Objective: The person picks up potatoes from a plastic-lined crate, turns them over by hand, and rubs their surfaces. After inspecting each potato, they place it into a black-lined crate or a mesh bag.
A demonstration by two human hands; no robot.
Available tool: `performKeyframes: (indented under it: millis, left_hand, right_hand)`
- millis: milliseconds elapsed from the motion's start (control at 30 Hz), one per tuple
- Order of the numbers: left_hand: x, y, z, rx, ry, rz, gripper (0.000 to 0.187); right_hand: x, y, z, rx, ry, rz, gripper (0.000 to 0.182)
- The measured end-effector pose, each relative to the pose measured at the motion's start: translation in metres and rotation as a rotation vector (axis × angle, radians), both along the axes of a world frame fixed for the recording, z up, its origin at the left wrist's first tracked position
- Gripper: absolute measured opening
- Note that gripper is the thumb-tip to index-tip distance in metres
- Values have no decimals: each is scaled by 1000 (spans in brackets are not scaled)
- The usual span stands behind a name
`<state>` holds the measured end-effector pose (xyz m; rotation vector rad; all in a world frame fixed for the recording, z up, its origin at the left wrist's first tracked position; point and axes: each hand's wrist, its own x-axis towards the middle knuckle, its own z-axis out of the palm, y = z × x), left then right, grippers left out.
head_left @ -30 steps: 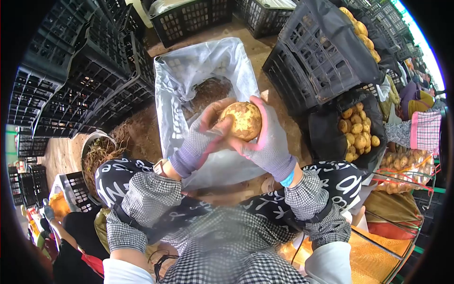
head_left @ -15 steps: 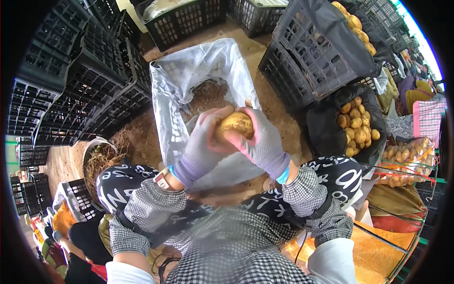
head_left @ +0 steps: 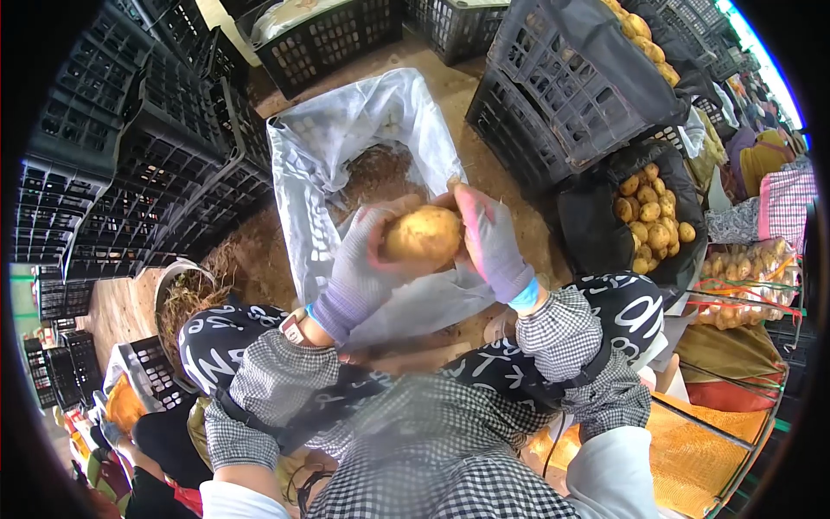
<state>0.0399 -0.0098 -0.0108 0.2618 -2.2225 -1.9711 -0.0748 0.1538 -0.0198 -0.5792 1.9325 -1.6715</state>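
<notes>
A yellow-skinned potato [head_left: 425,235] is held above a crate lined with white plastic [head_left: 290,203]. My left hand [head_left: 367,251], in a grey and pink glove, wraps the potato from the left and below. At the potato's right edge is my right hand [head_left: 491,238], gloved alike, its fingers bent around that side and the index finger raised. The potato partly hides the fingers behind it, and some blur covers the contact. Brown soil-like debris [head_left: 380,173] lies in the lined crate.
Black crates [head_left: 164,130] are stacked at the left, beside a bucket of dry roots [head_left: 186,290]. To the right, potatoes [head_left: 653,221] fill a black-lined crate, near a tall crate stack [head_left: 579,95]. Netted bags of potatoes [head_left: 743,281] stand farther right.
The right hand has shifted right, from covering the potato's front to its right edge, and its index finger is raised. More of the potato shows. The left hand still holds it.
</notes>
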Motion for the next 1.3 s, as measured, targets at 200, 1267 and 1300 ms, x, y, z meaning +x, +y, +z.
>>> performKeyframes:
  millis: [200, 1267, 1300]
  left_hand:
    - [0, -20, 0, 551, -18, 56, 62]
    - [-10, 12, 12, -517, 304, 133, 95]
    - [-5, 7, 13, -382, 197, 40, 103]
  right_hand:
    - [12, -1, 23, -132, -375, 273, 70]
    - [18, 17, 19, -246, 133, 123, 79]
    - [20, 17, 16, -254, 171, 135, 80]
